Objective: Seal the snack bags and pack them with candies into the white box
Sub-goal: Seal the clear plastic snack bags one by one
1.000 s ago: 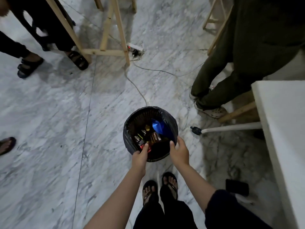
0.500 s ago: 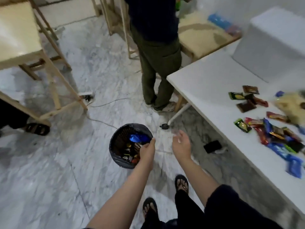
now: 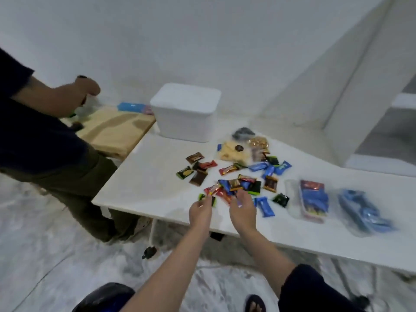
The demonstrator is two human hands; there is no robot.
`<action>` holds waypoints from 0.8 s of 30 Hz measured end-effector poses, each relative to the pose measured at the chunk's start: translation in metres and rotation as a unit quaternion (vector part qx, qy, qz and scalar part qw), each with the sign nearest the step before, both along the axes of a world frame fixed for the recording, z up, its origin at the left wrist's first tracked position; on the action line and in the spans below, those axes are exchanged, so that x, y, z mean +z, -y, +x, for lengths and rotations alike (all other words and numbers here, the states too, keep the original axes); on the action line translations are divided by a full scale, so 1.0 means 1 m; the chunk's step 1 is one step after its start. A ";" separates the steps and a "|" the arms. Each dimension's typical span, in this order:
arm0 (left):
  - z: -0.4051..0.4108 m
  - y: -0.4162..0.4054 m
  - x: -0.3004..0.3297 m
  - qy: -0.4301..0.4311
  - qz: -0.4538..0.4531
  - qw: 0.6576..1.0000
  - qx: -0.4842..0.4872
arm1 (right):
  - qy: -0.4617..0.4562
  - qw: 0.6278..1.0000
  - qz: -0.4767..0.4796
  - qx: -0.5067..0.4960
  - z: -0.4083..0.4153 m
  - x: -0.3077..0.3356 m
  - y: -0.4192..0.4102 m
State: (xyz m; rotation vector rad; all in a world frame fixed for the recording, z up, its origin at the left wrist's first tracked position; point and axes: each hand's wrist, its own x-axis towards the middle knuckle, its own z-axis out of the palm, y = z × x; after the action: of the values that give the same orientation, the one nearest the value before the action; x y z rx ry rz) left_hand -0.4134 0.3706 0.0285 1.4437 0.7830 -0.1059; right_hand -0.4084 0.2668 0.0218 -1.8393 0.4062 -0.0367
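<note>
Both hands have left the bin, now over candies (image 3: 234, 188).

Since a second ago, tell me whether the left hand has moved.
Yes. The left hand has left the bin rim on the floor and now reaches over the white table's near edge, at the scattered candies.

I have one view only, from the head-worn wide-angle camera, looking forward and steeply down from standing height. It faces the near edge of the flat white rectangular table (image 3: 144, 190), with a white wall behind. My forearms enter from the bottom; the grey marbled floor (image 3: 40, 244) fills the lower left.
</note>
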 end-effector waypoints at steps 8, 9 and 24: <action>0.114 0.091 0.003 0.051 0.083 0.990 -0.103 | 0.015 0.998 -0.010 -0.055 0.104 -0.003 0.101; 0.126 0.097 0.001 0.060 0.094 0.987 -0.118 | 0.011 0.998 -0.010 -0.053 0.117 -0.005 0.110; 0.268 0.098 -0.054 0.176 0.471 0.738 -0.451 | -0.072 0.989 -0.040 -0.124 0.269 -0.040 0.145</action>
State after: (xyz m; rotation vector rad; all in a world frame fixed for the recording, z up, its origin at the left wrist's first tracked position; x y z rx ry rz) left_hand -0.1455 0.2722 -0.0250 2.6287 -0.3564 -0.1757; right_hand -0.1397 0.1218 -0.0182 -1.8668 0.7435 -0.0910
